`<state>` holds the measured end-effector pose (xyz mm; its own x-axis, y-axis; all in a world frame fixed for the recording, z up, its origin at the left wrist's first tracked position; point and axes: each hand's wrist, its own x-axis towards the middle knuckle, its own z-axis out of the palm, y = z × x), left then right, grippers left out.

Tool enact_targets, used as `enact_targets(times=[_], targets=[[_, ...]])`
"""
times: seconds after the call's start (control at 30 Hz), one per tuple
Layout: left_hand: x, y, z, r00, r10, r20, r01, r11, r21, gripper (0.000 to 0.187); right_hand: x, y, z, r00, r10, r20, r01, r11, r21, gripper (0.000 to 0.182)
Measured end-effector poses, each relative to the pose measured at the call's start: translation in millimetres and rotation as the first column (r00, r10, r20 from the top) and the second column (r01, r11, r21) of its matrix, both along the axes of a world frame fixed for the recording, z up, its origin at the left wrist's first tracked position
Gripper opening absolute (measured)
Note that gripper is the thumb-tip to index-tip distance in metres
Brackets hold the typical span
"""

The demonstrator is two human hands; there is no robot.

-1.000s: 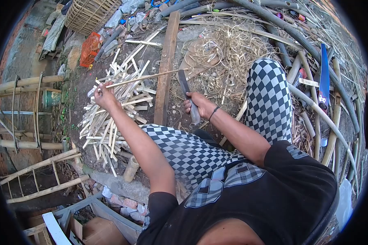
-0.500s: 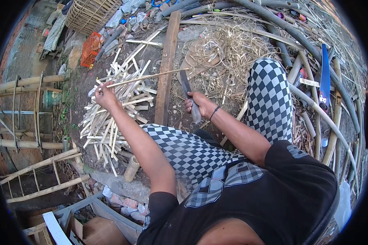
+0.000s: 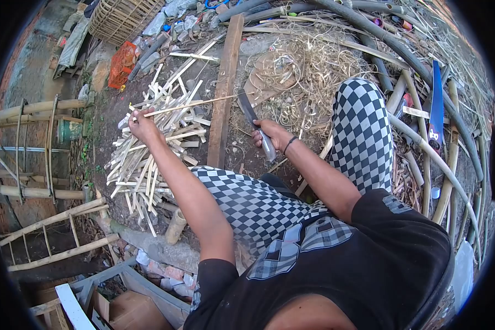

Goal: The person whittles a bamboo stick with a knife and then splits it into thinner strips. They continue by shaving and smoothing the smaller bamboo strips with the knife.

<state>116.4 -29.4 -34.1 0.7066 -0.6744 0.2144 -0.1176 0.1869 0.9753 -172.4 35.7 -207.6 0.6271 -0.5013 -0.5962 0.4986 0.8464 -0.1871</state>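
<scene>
From here, the left arm (image 3: 179,179) reaches out toward eleven o'clock, its elbow softly bent and the wrist (image 3: 157,142) nearly in line with the forearm. The left hand (image 3: 143,125) is drawn in to a pinch, though its fingertips look too small to read surely. The right forearm (image 3: 320,171) angles from its bent elbow toward ten o'clock, and the right hand (image 3: 271,136) is curled closed, fingers wrapped under, back of the hand partly upward.
</scene>
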Motion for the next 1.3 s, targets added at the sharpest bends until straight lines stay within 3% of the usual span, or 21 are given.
enact_targets(times=[0.07,0.1,0.13,0.37,0.47,0.57,0.67,0.77,0.87,1.03,1.1,1.13,1.3], targets=[[0,-5,-1,1.000,-0.010,0.003,0.010,1.000,-0.003,0.017,-3,-4,-9,1.000,0.017,-0.016,-0.017,1.000,-0.017,0.018],[0,-10,-4,0.996,-0.056,-0.065,0.050,0.994,-0.097,0.016,-3,-6,-13,0.999,0.031,-0.034,-0.032,0.999,-0.033,0.018],[2,-13,-6,0.986,-0.108,-0.128,0.082,0.978,-0.192,0.016,0,-8,-17,0.996,0.005,-0.092,-0.007,1.000,-0.030,0.029],[-18,-13,-6,0.976,-0.066,-0.208,0.008,0.963,-0.271,0.010,16,-3,-21,0.990,-0.053,-0.128,0.051,0.998,-0.019,0.024],[-15,-18,-7,0.967,-0.066,-0.245,-0.015,0.950,-0.313,0.012,26,8,15,0.969,0.140,-0.202,-0.197,0.936,-0.293,0.025],[-9,-16,-13,0.964,-0.073,-0.257,-0.016,0.944,-0.328,0.017,34,8,19,0.974,0.129,-0.184,-0.187,0.920,-0.344,0.026],[-4,-16,-17,0.964,-0.104,-0.243,0.017,0.942,-0.334,0.014,33,6,-3,0.989,0.057,-0.139,-0.089,0.967,-0.239,0.025],[-8,-17,-14,0.964,-0.125,-0.233,0.043,0.943,-0.329,0.012,30,8,11,0.993,-0.025,-0.112,0.009,0.990,-0.138,0.025],[-25,-12,-5,0.962,-0.132,-0.240,0.051,0.947,-0.316,0.013,34,13,43,0.983,0.149,-0.108,-0.175,0.938,-0.298,0.026],[-52,-1,10,0.967,-0.111,-0.228,0.044,0.959,-0.279,0.016,37,26,92,0.967,0.243,-0.074,-0.249,0.850,-0.465,0.027],[-56,3,14,0.994,-0.103,0.031,0.107,0.980,-0.169,0.021,34,29,100,0.978,0.208,-0.030,-0.198,0.869,-0.454,0.028],[-61,7,17,0.995,-0.026,0.101,0.033,0.997,-0.064,0.024,29,28,105,0.978,0.207,-0.036,-0.200,0.865,-0.460,0.028],[-79,16,23,0.975,-0.129,0.184,0.148,0.984,-0.095,0.025,11,25,128,0.984,0.169,-0.054,-0.174,0.868,-0.465,0.029]])
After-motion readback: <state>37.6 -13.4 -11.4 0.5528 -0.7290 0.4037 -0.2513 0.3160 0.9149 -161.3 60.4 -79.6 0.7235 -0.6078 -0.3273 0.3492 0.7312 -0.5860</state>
